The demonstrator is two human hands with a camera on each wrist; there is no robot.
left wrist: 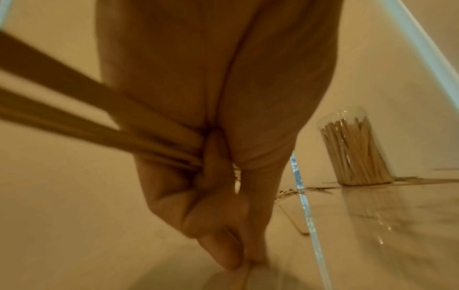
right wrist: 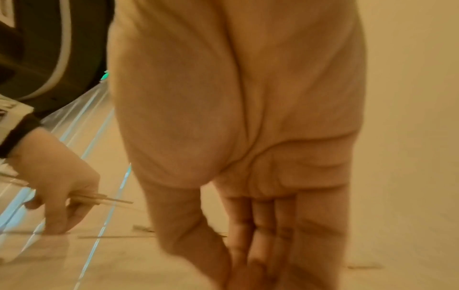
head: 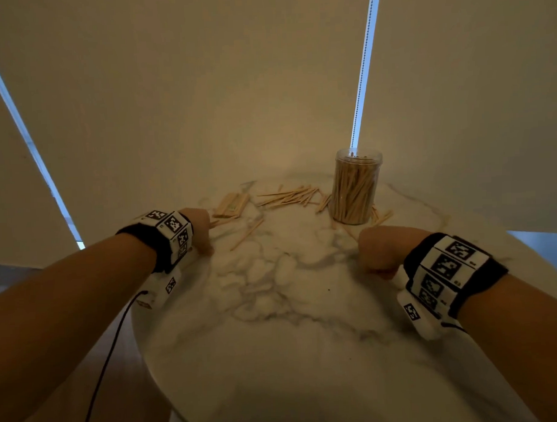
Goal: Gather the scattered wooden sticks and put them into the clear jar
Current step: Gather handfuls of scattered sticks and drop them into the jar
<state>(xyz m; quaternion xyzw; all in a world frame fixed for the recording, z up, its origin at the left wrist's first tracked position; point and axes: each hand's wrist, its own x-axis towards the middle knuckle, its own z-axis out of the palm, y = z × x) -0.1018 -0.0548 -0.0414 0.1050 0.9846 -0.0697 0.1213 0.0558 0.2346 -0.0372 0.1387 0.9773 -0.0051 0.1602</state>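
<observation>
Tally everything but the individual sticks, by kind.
clear jar: 1
hands: 2 (left hand gripping sticks, right hand)
wristbands: 2 (left wristband, right wristband)
table: 1
Total: 6

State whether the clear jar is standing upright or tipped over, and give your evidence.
Upright. The clear jar stands on its base on the marble table, open mouth upward, with the wooden sticks inside standing on end.

A clear plastic jar is standing at the far right of the round marble table, packed with upright sticks. Thin wooden sticks are lying scattered to its left, with both hands nearer the viewer.
</observation>
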